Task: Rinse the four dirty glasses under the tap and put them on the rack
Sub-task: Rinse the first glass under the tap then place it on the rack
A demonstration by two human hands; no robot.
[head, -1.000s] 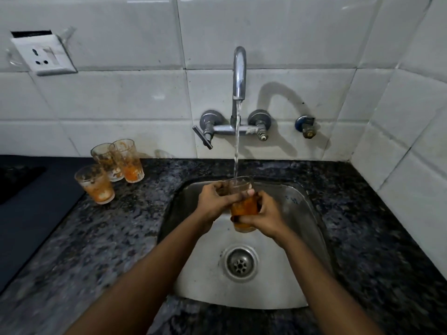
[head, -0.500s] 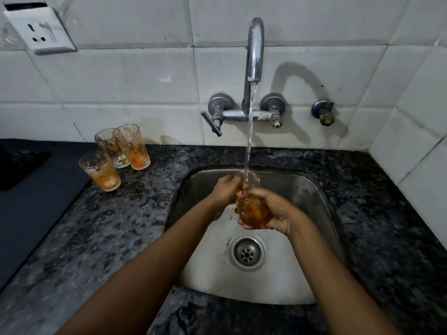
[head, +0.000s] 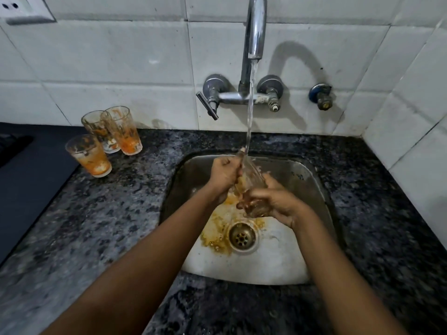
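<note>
The right hand point(head: 278, 201) curls its fingers around the base of a glass point(head: 252, 180), while the left hand point(head: 223, 174) closes on the rim end, so that the glass lies tilted between the two hands over the sink point(head: 302, 180), its mouth towards the tap point(head: 255, 32); how far the left fingers reach inside the glass cannot be told. The stream of water point(head: 250, 105) falls onto the rim. Compared with the view half a second earlier, where the glass holds a dense orange liquid and sits more upright, the glass now appears nearly clear, and orange-yellow residue point(head: 217, 228) is spread on the sink floor beside the drain point(head: 242, 235), which a second ago shows clean steel. The contents have evidently been tipped out, and the first rinse is judged to be well advanced, though a smear may remain near the base under the right fingers. Outward to the left, three dirty glasses point(head: 89, 153) stand on the granite counter point(head: 121, 226), two touching against the tiled wall point(head: 121, 68) and one just in front, unchanged in position across the frames. One of four glasses is therefore in hand and three remain untouched. No rack is in view, so the placing step cannot be assessed.
</note>
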